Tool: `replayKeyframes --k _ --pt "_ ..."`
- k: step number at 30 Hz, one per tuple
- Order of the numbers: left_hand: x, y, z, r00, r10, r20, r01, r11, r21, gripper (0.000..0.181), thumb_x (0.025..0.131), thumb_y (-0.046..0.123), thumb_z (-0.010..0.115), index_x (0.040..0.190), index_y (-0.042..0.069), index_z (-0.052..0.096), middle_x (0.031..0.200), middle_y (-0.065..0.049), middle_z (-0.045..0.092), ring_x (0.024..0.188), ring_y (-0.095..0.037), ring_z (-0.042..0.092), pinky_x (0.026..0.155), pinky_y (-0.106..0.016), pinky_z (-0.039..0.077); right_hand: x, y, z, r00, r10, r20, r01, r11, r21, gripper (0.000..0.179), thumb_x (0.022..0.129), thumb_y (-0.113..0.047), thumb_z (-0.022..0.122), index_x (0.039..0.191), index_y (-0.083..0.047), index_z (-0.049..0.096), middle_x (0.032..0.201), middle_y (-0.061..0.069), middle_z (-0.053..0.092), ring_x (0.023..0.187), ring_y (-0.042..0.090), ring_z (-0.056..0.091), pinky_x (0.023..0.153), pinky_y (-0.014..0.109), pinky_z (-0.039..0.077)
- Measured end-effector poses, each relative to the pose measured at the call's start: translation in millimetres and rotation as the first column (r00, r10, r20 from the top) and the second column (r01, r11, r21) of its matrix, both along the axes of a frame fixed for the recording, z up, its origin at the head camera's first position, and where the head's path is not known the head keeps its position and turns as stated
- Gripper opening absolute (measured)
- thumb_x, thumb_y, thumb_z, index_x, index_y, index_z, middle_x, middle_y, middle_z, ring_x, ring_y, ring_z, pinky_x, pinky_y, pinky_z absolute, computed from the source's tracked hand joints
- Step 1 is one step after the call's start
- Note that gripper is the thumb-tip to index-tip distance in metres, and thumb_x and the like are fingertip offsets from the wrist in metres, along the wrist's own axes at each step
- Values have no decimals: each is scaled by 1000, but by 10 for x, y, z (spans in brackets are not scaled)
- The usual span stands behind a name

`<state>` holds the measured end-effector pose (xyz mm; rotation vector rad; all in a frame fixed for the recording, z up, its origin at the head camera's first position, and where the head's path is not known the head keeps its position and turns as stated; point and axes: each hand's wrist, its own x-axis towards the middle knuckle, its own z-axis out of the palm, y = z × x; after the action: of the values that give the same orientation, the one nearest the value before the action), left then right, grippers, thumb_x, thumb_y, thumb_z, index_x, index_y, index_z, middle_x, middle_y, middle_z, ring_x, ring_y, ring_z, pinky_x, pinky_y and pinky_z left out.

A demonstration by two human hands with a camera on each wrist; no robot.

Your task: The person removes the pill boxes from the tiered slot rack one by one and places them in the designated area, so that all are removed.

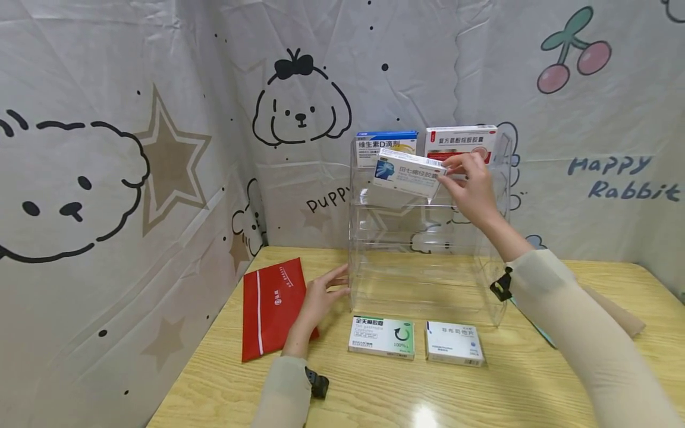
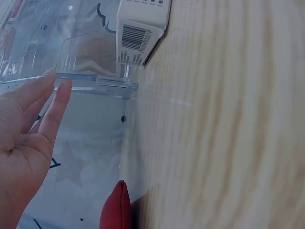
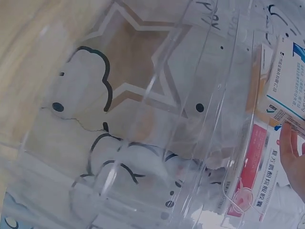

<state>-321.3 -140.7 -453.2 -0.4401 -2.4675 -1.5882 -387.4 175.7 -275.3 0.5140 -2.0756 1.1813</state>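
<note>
Pinching the white carton (image 1: 408,173) by its 3 o'clock end, your right hand (image 1: 475,185) has thumb and fingertips clamped on it; the carton hangs tilted before the top tier of the clear rack (image 1: 417,243), near 12 o'clock on the rack. Your left hand (image 1: 323,294) is at 8 o'clock, fingers extended and wrapped round nothing, tips at the rack's side wall.

Expect the carton to be light, stiff but easily dented, its smooth card slightly slippery; take hold across the short end, by the edges (a hard squeeze would likely buckle it).

Its label reads 田七痛经胶囊; the smaller print is too faint. At 11 o'clock the blue-topped carton (image 1: 384,148) says 维生素D滴剂; at 1 o'clock the red-and-white carton (image 1: 461,140) says 复方氨酚烷胺胶囊. On the table (image 1: 374,398), you have the green-and-white carton (image 1: 382,337) at 7 o'clock, marked 全天麻胶囊 and "100%", and the flat carton (image 1: 455,343) near 5 o'clock, marked 非布司他片. The red pouch (image 1: 274,315) at 8 o'clock carries white lettering too small to read. The cloth (image 1: 562,116) behind says "Happy Rabbit".
</note>
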Motion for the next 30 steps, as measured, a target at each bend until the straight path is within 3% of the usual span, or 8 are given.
replayKeyframes --k 5,14,22,30 --pt "0 -3 6 1000 -2 4 2 1000 -4 57 84 0 71 138 11 57 130 -15 66 112 -31 68 93 -36 58 205 95 -139 999 28 21 -28 1000 9 25 89 -2 69 112 3 60 104 -2 46 91 -10 53 79 -1 48" --pt "-5 -15 14 1000 -9 13 9 1000 9 56 84 1 72 137 13 58 130 -14 66 112 -31 68 91 -36 59 673 202 -481 991 117 72 -122 990 73 25 89 1 67 113 3 60 107 10 50 95 -11 53 83 -2 46" --pt "-20 -19 14 1000 -21 2 21 1000 11 55 84 2 72 137 10 58 132 -16 64 113 -31 68 91 -35 59 1043 162 -797 956 285 65 -289 956 59 26 83 16 66 106 8 60 103 9 52 95 -9 56 83 9 55" --pt "-12 -15 23 1000 -7 25 7 1000 10 55 84 1 73 136 10 58 131 -15 64 113 -31 68 93 -38 58 1403 94 -1033 924 316 214 -335 941 55 22 86 4 69 107 0 62 104 9 55 95 -7 57 81 16 59"
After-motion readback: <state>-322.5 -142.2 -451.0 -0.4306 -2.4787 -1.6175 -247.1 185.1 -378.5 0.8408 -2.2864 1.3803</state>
